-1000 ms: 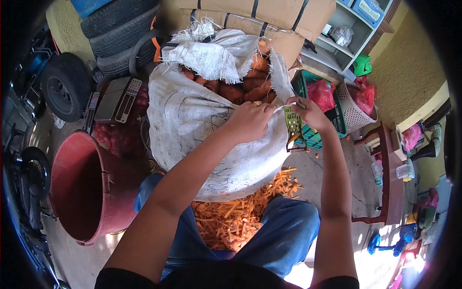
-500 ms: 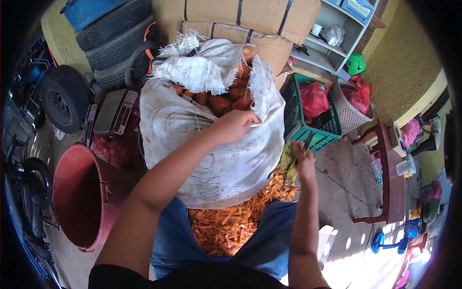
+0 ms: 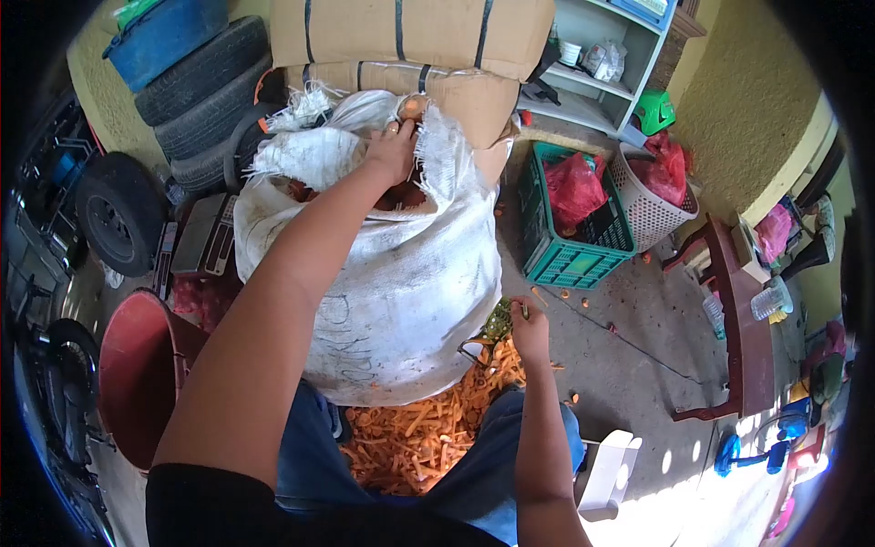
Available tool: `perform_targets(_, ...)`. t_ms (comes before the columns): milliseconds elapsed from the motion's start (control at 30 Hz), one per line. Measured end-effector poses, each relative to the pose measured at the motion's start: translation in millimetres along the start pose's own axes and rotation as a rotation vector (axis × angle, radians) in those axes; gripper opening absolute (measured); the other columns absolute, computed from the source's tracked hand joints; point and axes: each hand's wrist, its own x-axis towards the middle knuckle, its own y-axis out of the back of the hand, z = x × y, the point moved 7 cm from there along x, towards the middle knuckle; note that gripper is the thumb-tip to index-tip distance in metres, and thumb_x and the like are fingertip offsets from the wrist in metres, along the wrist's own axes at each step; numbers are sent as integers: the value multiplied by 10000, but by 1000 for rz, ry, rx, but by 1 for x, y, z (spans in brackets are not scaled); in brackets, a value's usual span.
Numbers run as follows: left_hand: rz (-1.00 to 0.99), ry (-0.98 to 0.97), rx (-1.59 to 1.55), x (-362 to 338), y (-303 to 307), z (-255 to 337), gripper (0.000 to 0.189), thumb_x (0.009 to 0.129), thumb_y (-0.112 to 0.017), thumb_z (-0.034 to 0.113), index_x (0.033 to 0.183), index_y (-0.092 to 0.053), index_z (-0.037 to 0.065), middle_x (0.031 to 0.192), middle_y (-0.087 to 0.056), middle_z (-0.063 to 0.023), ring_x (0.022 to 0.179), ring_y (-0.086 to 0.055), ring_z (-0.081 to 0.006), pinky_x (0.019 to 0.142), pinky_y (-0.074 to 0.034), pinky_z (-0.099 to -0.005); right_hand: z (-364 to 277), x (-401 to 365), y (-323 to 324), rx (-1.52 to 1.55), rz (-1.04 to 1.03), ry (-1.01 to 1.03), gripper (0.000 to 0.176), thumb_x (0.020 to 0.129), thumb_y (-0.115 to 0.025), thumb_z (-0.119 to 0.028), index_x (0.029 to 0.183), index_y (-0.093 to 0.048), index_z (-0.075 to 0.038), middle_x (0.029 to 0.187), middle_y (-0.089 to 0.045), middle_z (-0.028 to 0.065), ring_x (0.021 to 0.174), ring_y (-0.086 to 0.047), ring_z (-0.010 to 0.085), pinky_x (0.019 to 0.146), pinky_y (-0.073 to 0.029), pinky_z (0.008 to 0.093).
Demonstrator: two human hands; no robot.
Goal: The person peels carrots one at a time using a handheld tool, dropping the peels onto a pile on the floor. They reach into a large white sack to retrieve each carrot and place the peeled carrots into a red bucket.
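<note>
A big white woven sack (image 3: pixel 401 292) stands between the knees, its torn mouth open over orange-brown carrots (image 3: pixel 401 193). My left hand (image 3: pixel 392 153) reaches over the sack's mouth, fingers spread on the carrots near the frayed edge; whether it grips one cannot be made out. Low at the sack's right side, my right hand (image 3: pixel 529 328) is closed round the handle of a small tool, mostly hidden by the fingers. A green patterned thing (image 3: pixel 498 321) lies beside that hand. Orange peelings (image 3: pixel 419 442) are heaped below the sack.
A red barrel (image 3: pixel 137 374) is at the left, near a scale (image 3: pixel 202 239) and tyres (image 3: pixel 210 96). Cardboard boxes (image 3: pixel 401 36) stand behind the sack. To the right are a green crate (image 3: pixel 579 260), a white basket (image 3: pixel 652 223) and a dark red wooden piece (image 3: pixel 752 337).
My left hand has moved up and left from the sack's front rim to its mouth. My right hand has moved down and left, and the view has shifted.
</note>
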Motion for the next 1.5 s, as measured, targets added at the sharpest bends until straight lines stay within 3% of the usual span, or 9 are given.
perform_targets(267,72,-6,504,30,-20,5,593,656,-531,257,1183,-349,55,1102,-376,-108,995,-387,-251,814,-269,-484,11,5,9,46,24,-48,214,783,-466,-237,872,-564,-68,731,-563,199,710,-544,349,619,-418,369)
perform_targets(467,-295,156,-115,0,-5,-23,440,712,-478,358,1003,-535,32,960,-543,-165,869,-532,-288,803,-309,-510,4,2,13,62,20,-29,218,786,-459,-239,889,-559,-74,711,-567,184,695,-555,319,617,-419,354)
perform_targets(567,-351,366,-410,-34,14,-54,462,682,-496,408,899,-585,10,996,-537,-173,884,-539,-247,710,-411,-341,5,1,11,92,7,3,225,789,-453,-239,895,-556,-69,705,-563,178,694,-556,301,615,-414,349)
perform_targets(667,-125,496,-1322,-93,35,-77,491,692,-488,394,961,-521,-16,901,-555,-170,788,-555,-234,690,-428,-308,15,2,4,77,-41,-74,222,781,-476,-233,877,-553,-49,668,-545,163,645,-541,260,590,-404,331)
perform_targets(833,-355,147,-2226,-196,86,-37,464,747,-408,297,1096,-378,-6,938,-528,-163,773,-552,-265,703,-459,-394,15,-7,-12,339,-156,-103,143,792,-485,-169,840,-519,-39,679,-501,3,534,-480,105,469,-393,240)
perform_targets(933,-621,15,-2386,-249,85,5,437,773,-369,297,1104,-379,12,939,-520,-166,750,-553,-272,654,-474,-430,-8,-27,-22,1122,-229,-282,148,799,-494,-230,844,-487,-89,645,-493,10,550,-464,102,444,-369,239)
perform_targets(1133,-1158,309,-2699,-327,8,98,497,812,-348,400,1132,-357,20,903,-493,-151,727,-548,-249,554,-487,-391,1,-65,-33,1347,-291,-483,203,807,-465,-312,842,-480,-113,633,-456,21,529,-460,145,439,-394,270)
perform_targets(1333,-1065,1101,-2584,-395,-74,137,391,822,-366,403,995,-459,64,822,-543,-127,735,-558,-229,582,-463,-389,-12,-110,-49,1282,-151,-540,268,814,-462,-254,946,-505,-24,791,-556,79,653,-545,186,571,-453,301)
perform_targets(1500,-958,1046,-2473,-400,-82,139,340,830,-360,369,970,-483,84,804,-555,-92,734,-559,-229,577,-466,-390,-22,-163,-73,823,-51,-344,253,799,-500,-227,795,-555,20,658,-545,48,591,-501,129,538,-401,258)
